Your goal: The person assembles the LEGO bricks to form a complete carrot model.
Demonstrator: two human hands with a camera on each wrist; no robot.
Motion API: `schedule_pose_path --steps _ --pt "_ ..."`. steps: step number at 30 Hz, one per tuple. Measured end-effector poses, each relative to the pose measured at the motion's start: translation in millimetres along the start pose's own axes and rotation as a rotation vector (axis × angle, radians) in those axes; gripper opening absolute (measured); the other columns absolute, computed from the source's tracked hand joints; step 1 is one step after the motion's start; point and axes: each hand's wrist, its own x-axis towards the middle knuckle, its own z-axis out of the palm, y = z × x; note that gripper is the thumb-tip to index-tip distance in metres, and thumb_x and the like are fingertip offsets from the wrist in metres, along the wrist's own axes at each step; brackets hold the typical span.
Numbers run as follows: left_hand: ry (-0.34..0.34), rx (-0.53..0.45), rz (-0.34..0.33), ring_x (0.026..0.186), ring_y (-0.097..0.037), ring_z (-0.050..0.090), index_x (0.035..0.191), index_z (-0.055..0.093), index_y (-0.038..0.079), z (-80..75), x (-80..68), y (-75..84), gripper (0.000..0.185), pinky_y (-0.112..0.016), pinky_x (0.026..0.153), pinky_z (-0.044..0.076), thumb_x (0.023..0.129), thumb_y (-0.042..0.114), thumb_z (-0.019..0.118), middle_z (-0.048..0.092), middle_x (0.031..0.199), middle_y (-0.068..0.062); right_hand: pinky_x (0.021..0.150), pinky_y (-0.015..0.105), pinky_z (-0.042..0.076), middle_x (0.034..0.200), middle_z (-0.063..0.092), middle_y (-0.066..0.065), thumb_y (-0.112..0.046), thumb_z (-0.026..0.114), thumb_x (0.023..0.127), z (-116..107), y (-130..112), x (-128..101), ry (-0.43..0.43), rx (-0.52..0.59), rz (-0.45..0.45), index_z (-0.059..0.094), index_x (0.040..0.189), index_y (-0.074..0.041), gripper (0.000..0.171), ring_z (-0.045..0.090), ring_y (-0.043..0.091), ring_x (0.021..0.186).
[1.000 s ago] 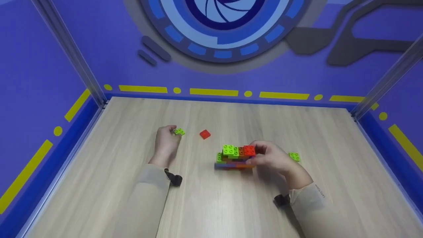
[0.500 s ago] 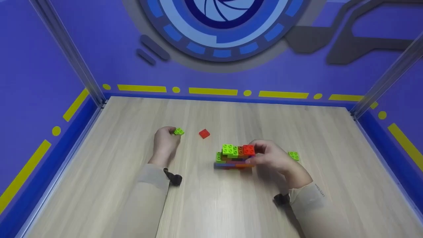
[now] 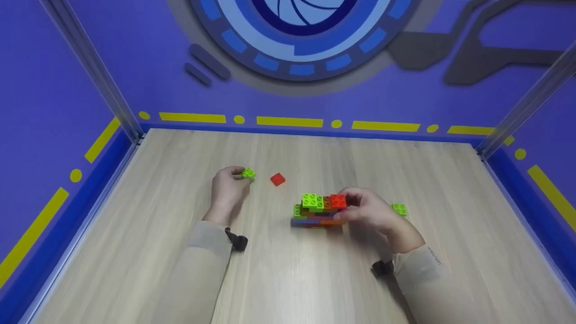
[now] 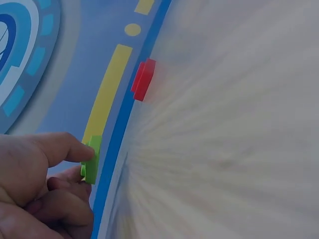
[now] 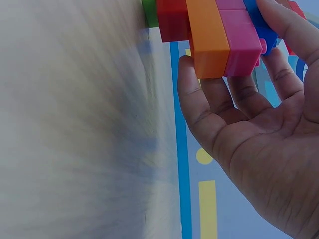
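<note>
Table: a pale wood table (image 3: 288, 279) is bounded by blue walls on three sides; the work is set near its middle, with bare wood toward the near edge and well apart from every wall.
Stack: a block stack (image 3: 319, 211) of green, red, orange, pink and blue bricks stands on the table, its long axis running left to right across the view.
Right hand: the right hand (image 3: 371, 213) is placed against the stack's right end, fingers curled about the bricks; in the wrist view the fingertips (image 5: 197, 79) are seen under the orange and pink layers.
Left hand: the left hand (image 3: 229, 184) is held well left of the stack, and a small green brick (image 3: 248, 173) is pinched between thumb and fingers (image 4: 70, 149).
Key relation: the stack lies to the right of the pinched brick and slightly nearer the person; its green left end is the nearer end.
Loose pieces: a red brick (image 3: 277, 179) lies between the left hand and the stack; another green brick (image 3: 399, 209) lies just beyond the right hand.
</note>
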Motion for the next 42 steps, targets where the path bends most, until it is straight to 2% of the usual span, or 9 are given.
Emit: schedule_pose_path --steps 6,9,11,13,16,18,26,33,42 --pt "-0.023 0.021 0.077 0.146 -0.037 0.065 0.141 0.075 0.001 4.3 -1.6 8.6 0.042 -0.051 0.125 0.052 0.1 0.009 0.077 0.073 0.149 -0.02 0.116 0.042 0.052 0.13 0.077 0.007 -0.011 0.091 0.091 -0.7 -1.0 1.2 -0.01 0.01 -0.002 0.078 0.123 -0.01 0.035 0.064 0.029 0.126" --pt "-0.046 0.033 0.129 0.144 -0.036 0.064 0.141 0.075 0.002 7.4 -5.0 13.6 0.04 -0.05 0.124 0.052 0.101 0.009 0.078 0.07 0.151 -0.019 0.117 0.044 0.049 0.128 0.077 0.007 -0.01 0.092 0.09 -1.2 -1.8 1.7 -0.006 0.014 -0.004 0.078 0.121 -0.009 0.034 0.064 0.029 0.126" --pt "-0.058 0.037 0.162 0.125 -0.031 0.069 0.14 0.077 0.004 9.5 -8.6 17.8 0.039 -0.045 0.111 0.058 0.102 0.011 0.079 0.07 0.15 -0.018 0.117 0.042 0.049 0.128 0.077 0.006 -0.011 0.092 0.089 -1.8 -2.2 1.8 0.002 0.01 0.0 0.078 0.121 -0.009 0.035 0.065 0.028 0.125" --pt "-0.071 0.034 0.191 0.099 -0.024 0.069 0.139 0.078 0.007 11.6 -13.0 22.1 0.037 -0.037 0.091 0.06 0.102 0.013 0.081 0.069 0.149 -0.016 0.116 0.04 0.05 0.126 0.078 0.007 -0.011 0.092 0.089 -2.1 -2.2 2.3 0.003 0.012 -0.009 0.078 0.121 -0.007 0.035 0.066 0.027 0.124" --pt "-0.097 0.019 0.224 0.072 -0.014 0.057 0.138 0.079 0.01 15.0 -20.6 28.7 0.036 -0.028 0.066 0.051 0.102 0.014 0.081 0.069 0.147 -0.012 0.113 0.035 0.053 0.125 0.078 0.006 -0.01 0.093 0.089 -2.0 -1.3 2.5 -0.001 0.013 -0.023 0.078 0.122 -0.006 0.036 0.067 0.027 0.123" --pt "-0.122 0.013 0.239 0.065 -0.011 0.053 0.139 0.079 0.013 17.8 -25.4 32.2 0.037 -0.025 0.059 0.047 0.102 0.015 0.081 0.069 0.147 -0.01 0.111 0.033 0.054 0.125 0.079 0.007 -0.01 0.093 0.089 -1.9 -0.3 2.8 -0.006 0.014 -0.034 0.078 0.121 -0.004 0.036 0.068 0.027 0.122" --pt "-0.219 -0.029 0.311 0.071 -0.012 0.057 0.137 0.079 0.013 26.8 -44.1 46.9 0.036 -0.021 0.06 0.048 0.101 0.016 0.084 0.069 0.144 -0.007 0.116 0.041 0.052 0.128 0.078 0.006 -0.011 0.094 0.089 -0.3 1.3 3.2 -0.002 0.011 -0.014 0.079 0.121 -0.01 0.036 0.067 0.028 0.125" --pt "-0.281 -0.031 0.381 0.092 -0.017 0.06 0.136 0.079 0.015 32.3 -59.1 59.9 0.036 -0.021 0.071 0.052 0.101 0.017 0.083 0.07 0.14 -0.006 0.116 0.043 0.051 0.129 0.077 0.007 -0.014 0.093 0.089 -0.6 1.7 3.3 -0.003 0.002 -0.009 0.078 0.124 -0.01 0.037 0.066 0.028 0.125" --pt "-0.35 -0.012 0.463 0.081 -0.012 0.051 0.135 0.08 0.018 36.4 -77.0 73.7 0.033 -0.023 0.069 0.042 0.102 0.02 0.084 0.071 0.135 0.001 0.113 0.042 0.051 0.127 0.078 0.006 -0.013 0.091 0.09 -0.5 0.4 1.3 -0.014 0.011 -0.023 0.078 0.125 -0.008 0.038 0.065 0.029 0.122"
